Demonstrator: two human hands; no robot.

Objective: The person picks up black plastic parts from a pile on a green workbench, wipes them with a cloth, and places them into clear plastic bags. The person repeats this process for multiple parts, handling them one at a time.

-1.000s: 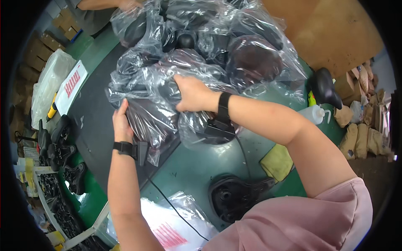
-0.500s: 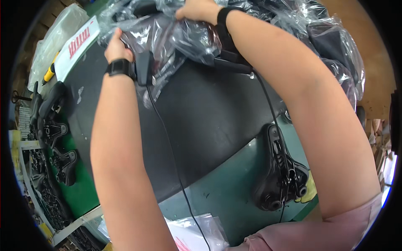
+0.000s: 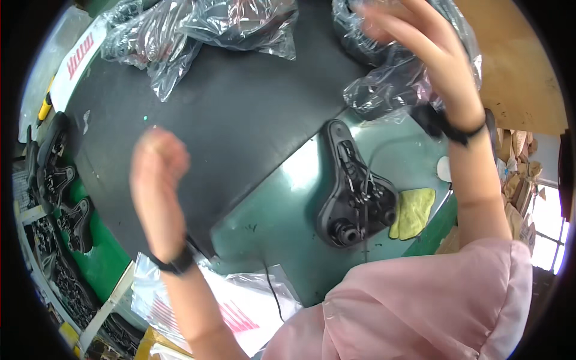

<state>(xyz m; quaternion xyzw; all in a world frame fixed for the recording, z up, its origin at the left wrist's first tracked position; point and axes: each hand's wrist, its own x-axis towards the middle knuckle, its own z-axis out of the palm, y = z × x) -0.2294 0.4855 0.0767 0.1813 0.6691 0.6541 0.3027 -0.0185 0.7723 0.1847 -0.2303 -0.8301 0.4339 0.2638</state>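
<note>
My left hand (image 3: 159, 174) hovers over the black mat (image 3: 240, 120), blurred by motion; whether its fingers are closed cannot be made out. My right hand (image 3: 429, 48) has its fingers stretched out and apart, above clear plastic-wrapped dark pieces (image 3: 384, 96) at the far right; nothing shows in its grasp. More plastic-wrapped dark pieces (image 3: 234, 27) lie at the mat's far side. Between my arms, a black bicycle saddle (image 3: 354, 192) rests underside up on the green tabletop (image 3: 264, 234). Each wrist wears a black band with a cord.
A yellow cloth (image 3: 414, 210) lies right of the saddle. Clear bags with red-printed white sheets (image 3: 222, 300) are at the near edge. More black saddles (image 3: 78, 222) stand on the green surface at left, below a yellow-and-black tool (image 3: 45, 108). Cardboard (image 3: 516, 72) borders the right.
My hands have left the pile of wrapped pieces and parted: the left came nearer, the right went farther right. The wrapped pieces now lie in two separate groups. The view has shifted.
</note>
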